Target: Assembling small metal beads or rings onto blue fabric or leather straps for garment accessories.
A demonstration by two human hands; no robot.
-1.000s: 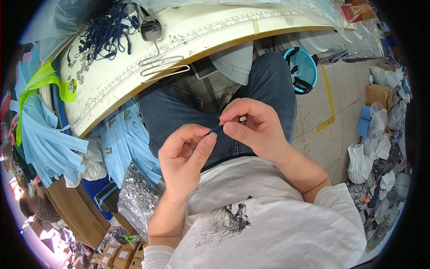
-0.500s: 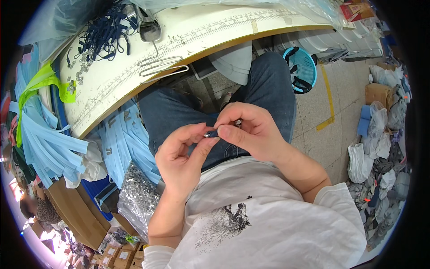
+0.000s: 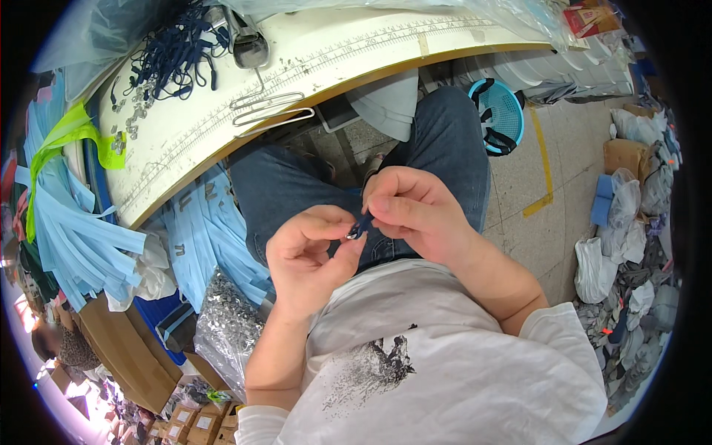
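Above my lap, my left hand (image 3: 310,256) pinches a small shiny metal piece (image 3: 351,236) between thumb and fingertips. My right hand (image 3: 417,215) grips a short navy cord (image 3: 363,225), whose lower end meets the metal piece. Fingertips cover much of both, so how they join is hidden. Over on the table at the far left lies a tangled heap of similar navy cord loops (image 3: 174,55). Loose small metal pieces (image 3: 133,111) are scattered beside that heap.
The white table (image 3: 356,55) with ruler markings curves across the far side, bearing a bent wire rack (image 3: 271,111). Light-blue fabric strips (image 3: 81,237) hang at left, near a clear bag of metal pieces (image 3: 226,319). A blue basket (image 3: 512,111) stands on the floor; bagged goods (image 3: 597,267) lie right.
My right hand has turned slightly and drawn a little up from the left fingertips, so more navy cord shows. The left hand has shifted slightly right with the metal piece.
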